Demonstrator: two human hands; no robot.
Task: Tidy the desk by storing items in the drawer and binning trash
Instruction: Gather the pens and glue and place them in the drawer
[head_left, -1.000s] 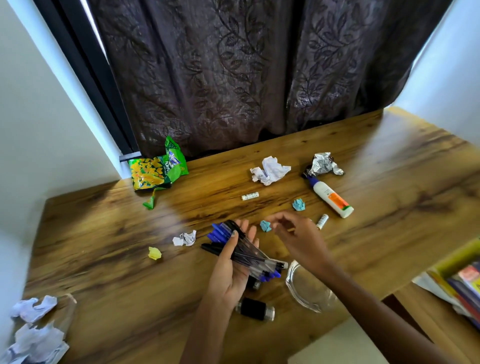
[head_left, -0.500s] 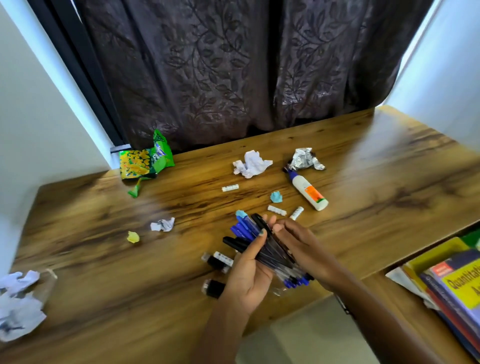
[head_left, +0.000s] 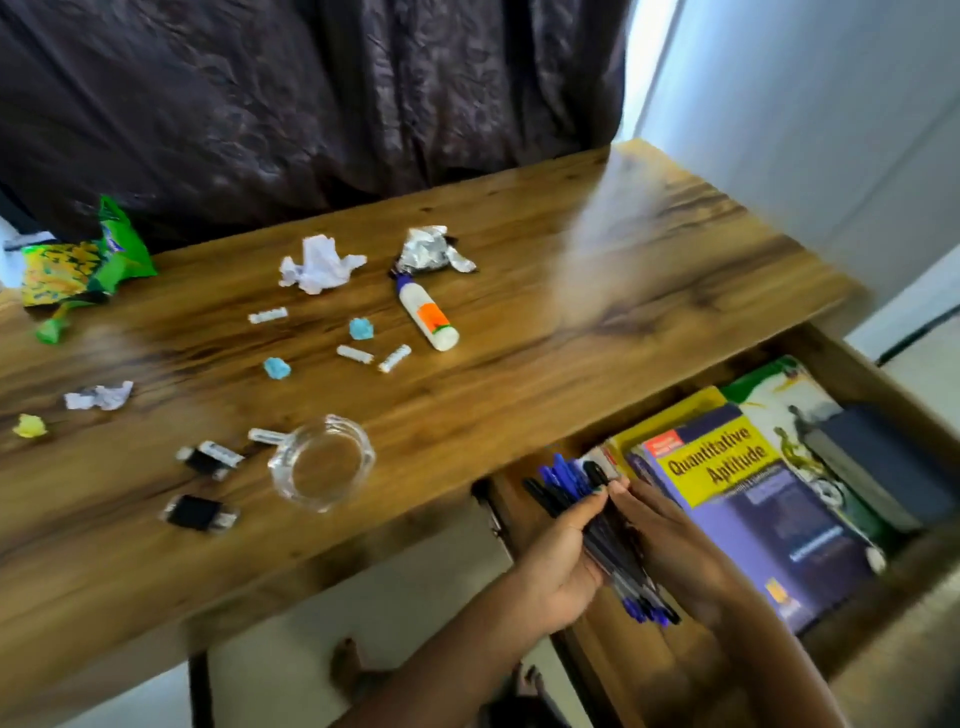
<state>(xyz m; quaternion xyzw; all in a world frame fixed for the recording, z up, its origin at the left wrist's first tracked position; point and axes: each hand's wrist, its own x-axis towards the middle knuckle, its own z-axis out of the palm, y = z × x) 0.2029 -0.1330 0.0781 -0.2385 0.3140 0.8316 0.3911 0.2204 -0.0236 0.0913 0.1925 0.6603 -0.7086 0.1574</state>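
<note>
A bundle of blue and black pens is held between both hands over the open wooden drawer. My left hand grips the bundle from the left. From the right, my right hand holds the same pens. Books fill the drawer's right side. On the desk lie a glue bottle, a crumpled white paper, a foil ball, a green snack wrapper, small blue scraps and white chalk-like sticks.
A clear glass dish sits near the desk's front edge beside two black-and-white cartridges. A yellow scrap and a small crumpled paper lie at the left. A dark curtain hangs behind the desk.
Both hands have carried the pen bundle from above the desk to the right and down over the open drawer. The view has swung right, showing the glass dish and the drawer's books.
</note>
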